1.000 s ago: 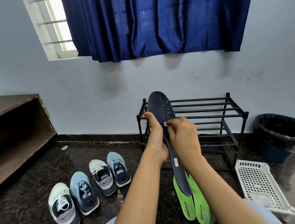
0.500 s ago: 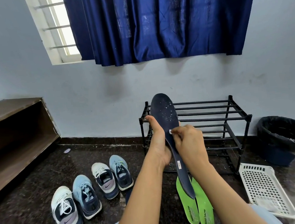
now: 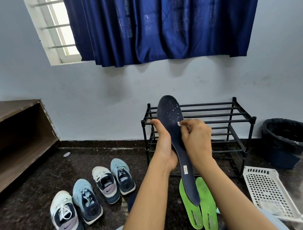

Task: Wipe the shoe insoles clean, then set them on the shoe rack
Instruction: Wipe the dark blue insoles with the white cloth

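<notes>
Hidden: rack [image 3: 219, 109] partly behind the hands; white bit [image 3: 178, 123] too small to identify.
Left hand [image 3: 164, 150]: grips the navy insole [image 3: 169, 113], upright before the rack.
Right hand [image 3: 196, 138]: curled, pinching the white bit against the insole.
Around: green insoles [image 3: 208, 210] on the floor below; shoes [image 3: 92, 197] to the left; basket [image 3: 263, 187] and bin [image 3: 286, 136] to the right.

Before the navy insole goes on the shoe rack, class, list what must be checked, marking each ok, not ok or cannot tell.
1. Left hand grips the navy insole securely: ok.
2. Right hand pinches a small white wipe against it: ok.
3. Insole clean: not ok, white specks near the toe.
4. Shoe rack top tier free where visible: ok.
5. Green insoles on the floor wiped: cannot tell.
</notes>
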`<state>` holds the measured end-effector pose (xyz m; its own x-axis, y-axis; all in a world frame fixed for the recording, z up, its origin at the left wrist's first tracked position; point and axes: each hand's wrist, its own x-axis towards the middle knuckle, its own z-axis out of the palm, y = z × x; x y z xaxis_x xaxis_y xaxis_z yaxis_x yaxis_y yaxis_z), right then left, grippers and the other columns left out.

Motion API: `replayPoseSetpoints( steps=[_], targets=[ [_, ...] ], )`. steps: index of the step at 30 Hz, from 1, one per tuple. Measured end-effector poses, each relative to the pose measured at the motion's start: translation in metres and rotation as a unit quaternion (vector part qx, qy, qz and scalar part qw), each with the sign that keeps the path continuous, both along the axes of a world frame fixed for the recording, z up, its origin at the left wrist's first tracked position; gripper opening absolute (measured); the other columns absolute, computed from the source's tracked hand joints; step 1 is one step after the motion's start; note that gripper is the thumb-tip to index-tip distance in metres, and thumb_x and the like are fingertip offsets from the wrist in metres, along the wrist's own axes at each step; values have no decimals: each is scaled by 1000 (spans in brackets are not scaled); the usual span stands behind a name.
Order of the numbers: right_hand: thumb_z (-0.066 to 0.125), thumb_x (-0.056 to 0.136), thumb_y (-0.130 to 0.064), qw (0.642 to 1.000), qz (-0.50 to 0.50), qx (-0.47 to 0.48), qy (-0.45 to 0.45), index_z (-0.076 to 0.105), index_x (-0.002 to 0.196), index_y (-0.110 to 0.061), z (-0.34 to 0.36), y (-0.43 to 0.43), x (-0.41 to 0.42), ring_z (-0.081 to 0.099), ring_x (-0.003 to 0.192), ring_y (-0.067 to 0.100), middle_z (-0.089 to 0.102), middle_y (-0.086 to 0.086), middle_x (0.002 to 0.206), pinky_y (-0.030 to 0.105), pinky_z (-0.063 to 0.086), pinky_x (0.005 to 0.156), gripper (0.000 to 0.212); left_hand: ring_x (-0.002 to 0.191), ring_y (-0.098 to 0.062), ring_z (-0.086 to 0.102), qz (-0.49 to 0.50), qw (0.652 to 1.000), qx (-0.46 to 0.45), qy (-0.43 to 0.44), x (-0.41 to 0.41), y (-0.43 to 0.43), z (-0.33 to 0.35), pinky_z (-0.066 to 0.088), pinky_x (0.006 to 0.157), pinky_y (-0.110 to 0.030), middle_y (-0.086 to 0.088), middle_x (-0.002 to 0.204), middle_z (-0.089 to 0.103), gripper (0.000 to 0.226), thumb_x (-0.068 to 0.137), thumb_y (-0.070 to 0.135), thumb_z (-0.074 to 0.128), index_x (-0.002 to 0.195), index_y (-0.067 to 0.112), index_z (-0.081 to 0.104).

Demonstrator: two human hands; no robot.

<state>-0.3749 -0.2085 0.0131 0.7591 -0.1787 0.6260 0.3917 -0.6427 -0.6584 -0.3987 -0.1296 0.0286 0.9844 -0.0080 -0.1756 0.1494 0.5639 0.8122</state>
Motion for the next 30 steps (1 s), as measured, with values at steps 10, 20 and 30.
replayPoseSetpoints(
  steps=[10, 20, 30],
  targets=[
    [58, 86, -5, 1000, 8, 14, 21, 74, 93, -10, 3, -6, 4, 62, 86, 24, 69, 11, 92, 18, 38, 79, 19, 72, -19, 71, -6, 1000, 8, 10, -2, -2, 2, 56, 66, -28, -6, 78, 74, 90, 80, 84, 13, 95, 16, 69],
    [53, 88, -5, 999, -4, 24, 30, 72, 98, -7, 4, -2, -1, 60, 89, 24, 66, 12, 97, 11, 29, 71, 22, 74, -19, 71, 2, 1000, 12, 17, 2, -5, -2, 55, 70, -30, -6, 80, 75, 89, 81, 84, 13, 93, 16, 70],
    [52, 89, -6, 999, 0, -8, 31, 71, 101, -6, 6, -4, -2, 59, 90, 27, 64, 14, 98, 23, 38, 79, 22, 69, -17, 71, 1, 1000, 14, 12, 2, -8, -1, 56, 61, -25, -5, 78, 75, 88, 83, 82, 13, 94, 16, 70]
  ],
)
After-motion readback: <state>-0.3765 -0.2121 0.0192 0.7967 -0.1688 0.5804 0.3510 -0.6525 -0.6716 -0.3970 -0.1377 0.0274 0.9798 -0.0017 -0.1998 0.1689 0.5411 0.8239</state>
